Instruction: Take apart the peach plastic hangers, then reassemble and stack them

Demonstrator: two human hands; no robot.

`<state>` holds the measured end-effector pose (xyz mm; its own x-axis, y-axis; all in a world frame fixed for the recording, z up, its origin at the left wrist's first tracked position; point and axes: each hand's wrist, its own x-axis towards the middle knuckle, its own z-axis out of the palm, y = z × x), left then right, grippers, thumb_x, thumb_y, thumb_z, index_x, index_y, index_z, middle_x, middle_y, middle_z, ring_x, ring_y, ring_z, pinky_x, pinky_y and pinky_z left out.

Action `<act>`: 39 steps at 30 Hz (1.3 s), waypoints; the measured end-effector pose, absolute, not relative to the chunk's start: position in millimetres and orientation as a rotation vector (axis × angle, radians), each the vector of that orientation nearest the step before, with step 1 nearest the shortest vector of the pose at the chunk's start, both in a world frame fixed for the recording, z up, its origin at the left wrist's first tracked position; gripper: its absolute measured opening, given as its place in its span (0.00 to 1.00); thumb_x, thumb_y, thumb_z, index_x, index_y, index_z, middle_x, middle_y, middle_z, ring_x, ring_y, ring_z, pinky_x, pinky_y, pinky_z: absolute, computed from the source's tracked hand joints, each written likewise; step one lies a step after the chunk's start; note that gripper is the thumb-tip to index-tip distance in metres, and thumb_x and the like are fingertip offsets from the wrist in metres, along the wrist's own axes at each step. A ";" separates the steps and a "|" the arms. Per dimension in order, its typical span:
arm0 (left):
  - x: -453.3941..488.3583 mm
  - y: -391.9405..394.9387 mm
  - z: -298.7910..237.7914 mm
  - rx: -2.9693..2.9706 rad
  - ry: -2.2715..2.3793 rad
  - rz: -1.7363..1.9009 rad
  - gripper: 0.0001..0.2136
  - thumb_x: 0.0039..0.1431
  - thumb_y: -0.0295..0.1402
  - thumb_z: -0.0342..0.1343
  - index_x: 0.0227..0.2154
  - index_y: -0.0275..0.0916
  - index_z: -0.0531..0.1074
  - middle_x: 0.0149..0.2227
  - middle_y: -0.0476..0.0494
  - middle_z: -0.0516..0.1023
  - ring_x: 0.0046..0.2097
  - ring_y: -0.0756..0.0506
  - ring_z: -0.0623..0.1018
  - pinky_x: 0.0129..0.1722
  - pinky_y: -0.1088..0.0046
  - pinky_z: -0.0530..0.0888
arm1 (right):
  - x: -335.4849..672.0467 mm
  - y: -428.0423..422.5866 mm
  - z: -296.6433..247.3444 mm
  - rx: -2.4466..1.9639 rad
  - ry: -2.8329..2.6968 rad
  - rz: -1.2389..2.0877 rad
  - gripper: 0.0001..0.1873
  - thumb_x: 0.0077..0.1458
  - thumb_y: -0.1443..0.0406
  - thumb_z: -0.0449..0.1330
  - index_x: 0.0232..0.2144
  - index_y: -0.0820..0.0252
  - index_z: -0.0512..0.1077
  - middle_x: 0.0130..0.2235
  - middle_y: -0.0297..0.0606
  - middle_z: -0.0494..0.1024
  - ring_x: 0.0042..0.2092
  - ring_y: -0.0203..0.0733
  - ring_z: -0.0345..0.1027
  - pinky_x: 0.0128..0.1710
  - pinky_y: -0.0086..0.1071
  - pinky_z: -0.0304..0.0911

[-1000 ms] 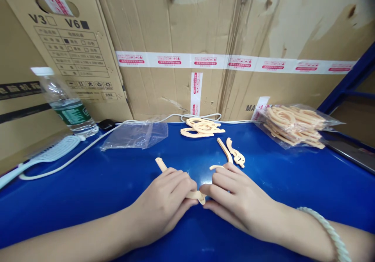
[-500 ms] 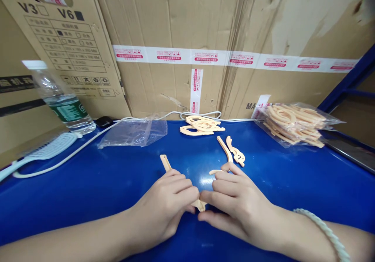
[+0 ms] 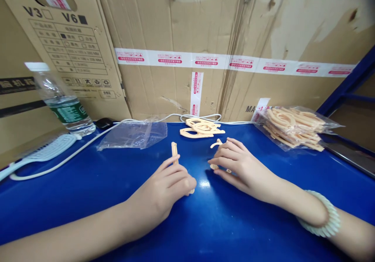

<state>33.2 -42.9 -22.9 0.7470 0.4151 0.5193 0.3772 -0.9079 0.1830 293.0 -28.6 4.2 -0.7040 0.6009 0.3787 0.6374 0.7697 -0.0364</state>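
Head view: a peach plastic hanger arm (image 3: 174,150) sits in the left hand (image 3: 170,188), its slotted end standing out past the knuckles and a small tip showing below the thumb side. Those fingers are curled closed around it. Curved peach hanger pieces (image 3: 216,144) lie under and just beyond the right hand (image 3: 238,164), whose fingers are bent over them; I cannot tell whether they grip or only touch.

Between the two sets of fingers runs a strip of blue tabletop (image 3: 202,223), which widens toward the near side. Its far edge, beyond both hands, meets a cardboard wall (image 3: 164,86), with a white cable (image 3: 172,115) along it. Short of that edge, straight ahead of the gap between the hands, lies a group of peach hangers (image 3: 202,128).

Beyond the right fingers, off to the right, a clear bag (image 3: 295,125) holds many peach hanger parts. Beyond the left fingers another clear plastic bag (image 3: 133,134) lies flat. Farther left stand a part-filled water bottle (image 3: 68,109) and, nearer, a pale blue hairbrush (image 3: 49,152) lying down.
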 end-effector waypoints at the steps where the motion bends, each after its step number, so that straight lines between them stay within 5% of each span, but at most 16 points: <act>1: 33.1 -39.9 -23.4 2.879 0.680 0.848 0.15 0.65 0.17 0.40 0.41 0.42 0.67 0.38 0.48 0.77 0.43 0.48 0.74 0.61 0.54 0.60 | 291.8 -27.2 2.1 -0.933 -2.611 -0.136 0.11 0.65 0.64 0.53 0.44 0.56 0.73 0.41 0.40 0.77 0.49 0.45 0.66 0.58 0.53 0.49; 9: 31.4 -32.8 -26.3 2.819 0.863 0.830 0.09 0.67 0.25 0.46 0.39 0.41 0.72 0.50 0.39 0.72 0.55 0.39 0.68 0.53 0.57 0.69 | 289.3 -26.4 -7.0 -0.882 -2.612 -0.089 0.12 0.66 0.67 0.50 0.44 0.59 0.74 0.43 0.43 0.75 0.45 0.43 0.68 0.48 0.44 0.64; 15: 32.6 -47.9 -20.3 2.933 0.864 0.682 0.08 0.67 0.30 0.48 0.42 0.40 0.71 0.42 0.40 0.73 0.43 0.41 0.73 0.43 0.62 0.71 | 289.9 -35.4 -0.9 -0.934 -2.647 -0.053 0.14 0.66 0.68 0.48 0.43 0.62 0.74 0.37 0.42 0.76 0.39 0.41 0.68 0.41 0.37 0.63; 25: 28.3 -46.6 -23.0 2.905 0.999 0.615 0.13 0.65 0.34 0.49 0.51 0.39 0.69 0.52 0.36 0.72 0.52 0.36 0.72 0.50 0.56 0.71 | 296.8 -28.0 1.1 -0.955 -2.668 -0.122 0.16 0.66 0.70 0.47 0.50 0.60 0.70 0.46 0.44 0.74 0.49 0.46 0.66 0.53 0.49 0.59; 31: 26.7 -45.8 -26.9 2.900 1.063 0.640 0.18 0.65 0.37 0.51 0.56 0.40 0.66 0.57 0.36 0.71 0.57 0.34 0.70 0.54 0.51 0.70 | 320.3 -19.2 19.4 -1.041 -2.651 -0.052 0.12 0.61 0.68 0.55 0.46 0.62 0.72 0.39 0.44 0.75 0.41 0.45 0.67 0.41 0.40 0.65; 35: 27.0 -47.2 -27.0 2.880 1.096 0.647 0.20 0.64 0.37 0.52 0.57 0.40 0.65 0.58 0.37 0.70 0.58 0.34 0.69 0.56 0.52 0.69 | 320.9 -17.5 19.3 -1.049 -2.710 0.036 0.07 0.58 0.69 0.59 0.38 0.60 0.75 0.36 0.41 0.75 0.39 0.44 0.68 0.41 0.39 0.65; 39: 28.3 -49.2 -25.3 2.874 1.158 0.628 0.19 0.64 0.37 0.52 0.57 0.40 0.66 0.59 0.39 0.70 0.58 0.36 0.69 0.57 0.52 0.68 | 320.9 -16.7 18.9 -1.045 -2.636 0.138 0.10 0.60 0.68 0.56 0.43 0.59 0.74 0.41 0.42 0.74 0.42 0.44 0.69 0.44 0.38 0.66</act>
<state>28.3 -49.2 -25.3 0.6525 0.6621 0.3686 0.6700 -0.7313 0.1275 320.9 -16.7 18.9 -0.6896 0.6825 0.2421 0.6535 0.7305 -0.1981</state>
